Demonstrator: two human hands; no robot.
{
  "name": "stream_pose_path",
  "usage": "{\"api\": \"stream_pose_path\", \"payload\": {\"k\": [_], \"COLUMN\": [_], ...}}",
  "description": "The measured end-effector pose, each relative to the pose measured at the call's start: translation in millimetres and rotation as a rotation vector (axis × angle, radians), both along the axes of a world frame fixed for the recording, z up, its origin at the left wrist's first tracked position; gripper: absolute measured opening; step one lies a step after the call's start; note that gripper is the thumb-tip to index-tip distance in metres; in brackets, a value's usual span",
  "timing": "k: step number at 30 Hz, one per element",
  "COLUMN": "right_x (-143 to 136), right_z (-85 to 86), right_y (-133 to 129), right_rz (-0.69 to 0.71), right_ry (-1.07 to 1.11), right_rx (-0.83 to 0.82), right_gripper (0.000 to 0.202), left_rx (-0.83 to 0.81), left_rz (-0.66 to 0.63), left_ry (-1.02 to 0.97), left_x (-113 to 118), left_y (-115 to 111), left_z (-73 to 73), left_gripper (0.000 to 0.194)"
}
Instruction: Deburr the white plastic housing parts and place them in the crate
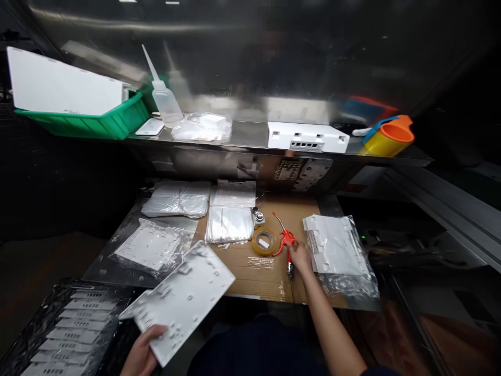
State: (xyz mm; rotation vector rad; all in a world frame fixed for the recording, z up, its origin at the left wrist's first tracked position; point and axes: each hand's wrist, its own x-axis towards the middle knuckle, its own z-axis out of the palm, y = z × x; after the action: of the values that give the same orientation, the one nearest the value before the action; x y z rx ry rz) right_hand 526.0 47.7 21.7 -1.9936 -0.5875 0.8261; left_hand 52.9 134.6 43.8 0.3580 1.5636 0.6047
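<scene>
My left hand point(143, 352) grips the near corner of a flat white plastic panel point(183, 300), holding it tilted over the front left of the bench. My right hand point(300, 257) reaches forward and closes around the handle of a red air blow gun point(285, 239) that lies on the cardboard mat point(250, 271). A roll of clear tape point(265, 242) sits just left of the gun. Just right of my right hand lies another white panel point(332, 245) on a clear plastic bag.
Bagged white panels point(154, 245) and stacks of clear bags point(229, 223) cover the bench's left and middle. A dark tray of white parts point(66, 334) is at the lower left. The steel shelf point(250, 137) carries a green bin point(86, 122), squeeze bottle point(166, 102), white box point(307, 137) and orange-yellow cup point(389, 138).
</scene>
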Motion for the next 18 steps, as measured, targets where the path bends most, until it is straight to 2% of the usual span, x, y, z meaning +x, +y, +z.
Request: {"api": "stream_pose_path", "payload": {"k": [4,7,9,12,14,18], "right_x": [-42.2,-72.3,-81.9,-80.1,-73.6,-67.1], "right_z": [6.7,15.3,20.1,25.5,29.9,47.1], "right_y": [-11.6,-23.6,-33.1,-52.0,-67.7,-97.5], "right_rz": [0.052,0.076,0.014,-0.141,-0.323,-0.707], "right_ry": [0.277,0.513,0.613,0.665,0.666,0.612], "right_rx": [0.101,0.177,0.24,0.335,0.418,0.59], "right_gripper": [0.064,0.068,0.07,0.071,0.07,0.056], "left_rx": [-0.021,-0.016,0.047,0.266,0.449,0.729], "left_rz": [-0.319,-0.582,-0.717,-0.834,-0.888,-1.014], "left_ry": [-0.122,-0.191,-0.214,-0.182,-0.109,0.031], "left_x": [65.3,109.7,139.7,183.2,206.5,231.2], "left_y": [42.8,65.9,80.5,103.2,118.3,143.5], "left_z": [-3.6,-14.3,-23.2,-39.9,-52.9,-75.3], "left_gripper": [0.03,0.023,0.021,0.028,0.026,0.021]}}
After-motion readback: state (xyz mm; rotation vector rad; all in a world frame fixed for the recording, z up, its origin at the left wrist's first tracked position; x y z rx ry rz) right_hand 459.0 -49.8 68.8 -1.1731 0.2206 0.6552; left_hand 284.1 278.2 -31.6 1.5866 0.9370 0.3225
